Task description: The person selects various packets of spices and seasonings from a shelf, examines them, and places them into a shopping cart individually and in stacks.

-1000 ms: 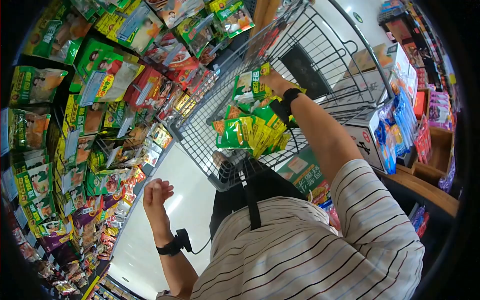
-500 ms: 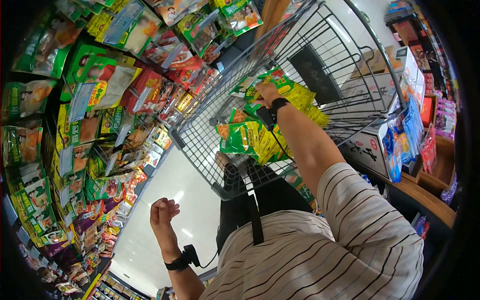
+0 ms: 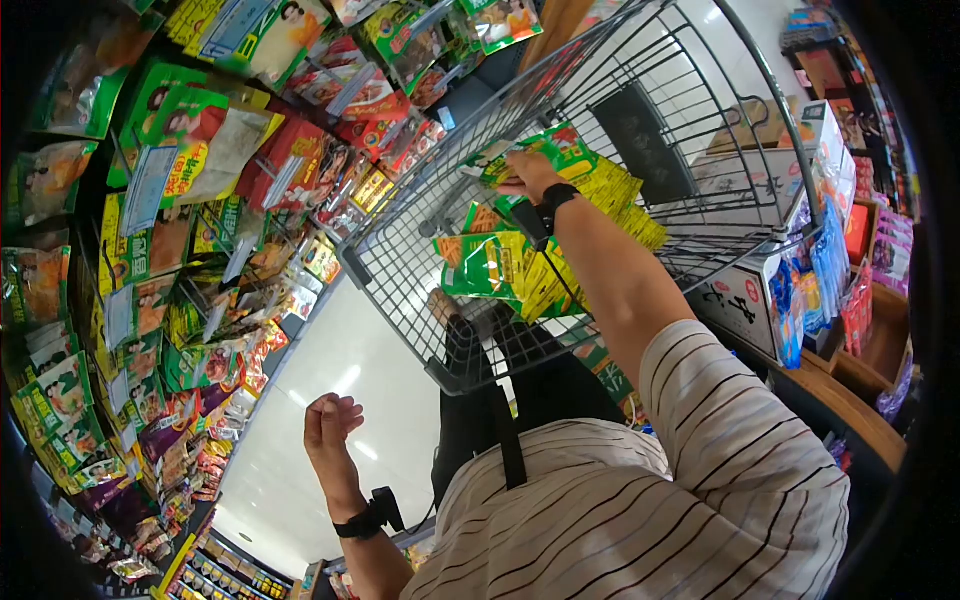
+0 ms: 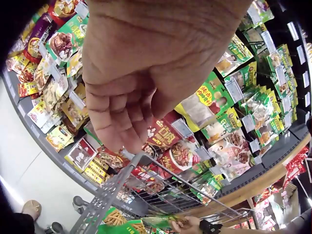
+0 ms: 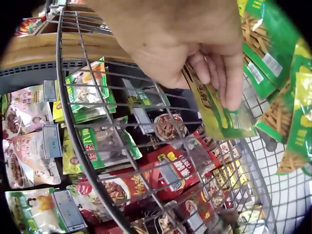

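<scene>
In the head view the right hand (image 3: 535,178) is inside the cart, at the upper end of a fanned row of green and yellow packets (image 3: 620,195). The right wrist view shows its fingers on one side of a green-yellow packet (image 5: 219,114), gripping it; the thumb is hidden. Another group of green packets (image 3: 485,265) lies nearer the person, spread over the basket floor. Outside the cart, the left hand (image 3: 333,435) hangs in the air with loosely curled fingers, holding nothing; in the left wrist view this hand (image 4: 141,83) appears before the shelves.
The wire cart (image 3: 400,345) stands in front of the person. Hanging food packets (image 3: 190,150) fill the shelves at left. White boxes (image 3: 745,305) and a wooden-edged display (image 3: 850,410) stand at right. A foot shows on the pale floor (image 3: 310,400).
The right hand has moved slightly nearer the person, and the packets beside it have come down into a fanned row. The left hand, still empty, sits a little lower and further right in the head view.
</scene>
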`<action>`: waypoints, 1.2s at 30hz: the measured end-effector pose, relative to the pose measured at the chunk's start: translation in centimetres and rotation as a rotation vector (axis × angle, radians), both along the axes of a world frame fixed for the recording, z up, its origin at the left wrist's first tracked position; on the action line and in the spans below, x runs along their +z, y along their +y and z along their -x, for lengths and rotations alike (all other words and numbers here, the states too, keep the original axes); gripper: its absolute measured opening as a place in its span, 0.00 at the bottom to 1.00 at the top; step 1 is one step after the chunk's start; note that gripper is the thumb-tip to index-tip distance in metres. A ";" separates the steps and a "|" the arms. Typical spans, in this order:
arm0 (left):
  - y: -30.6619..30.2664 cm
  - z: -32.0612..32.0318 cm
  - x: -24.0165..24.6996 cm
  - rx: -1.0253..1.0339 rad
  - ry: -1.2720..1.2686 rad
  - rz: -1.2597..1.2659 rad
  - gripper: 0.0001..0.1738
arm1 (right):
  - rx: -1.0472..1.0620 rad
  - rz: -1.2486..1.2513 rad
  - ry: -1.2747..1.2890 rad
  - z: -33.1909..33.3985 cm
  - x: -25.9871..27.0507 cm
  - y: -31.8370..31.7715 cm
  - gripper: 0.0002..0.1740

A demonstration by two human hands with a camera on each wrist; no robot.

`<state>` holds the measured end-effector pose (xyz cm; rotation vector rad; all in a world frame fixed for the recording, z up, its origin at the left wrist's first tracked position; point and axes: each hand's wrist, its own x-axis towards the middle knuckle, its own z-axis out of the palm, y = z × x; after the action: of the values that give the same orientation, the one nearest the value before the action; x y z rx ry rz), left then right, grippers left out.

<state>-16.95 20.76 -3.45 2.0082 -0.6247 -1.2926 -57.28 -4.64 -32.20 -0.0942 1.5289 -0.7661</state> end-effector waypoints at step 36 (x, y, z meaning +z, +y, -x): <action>3.8 -6.6 -2.4 0.062 0.124 -0.039 0.20 | 1.498 0.275 0.933 -24.2 1.2 6.2 0.14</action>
<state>-10.32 24.57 -5.86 1.9458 -0.4789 -1.3894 -33.08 1.57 -31.02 -1.7666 1.6084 0.3940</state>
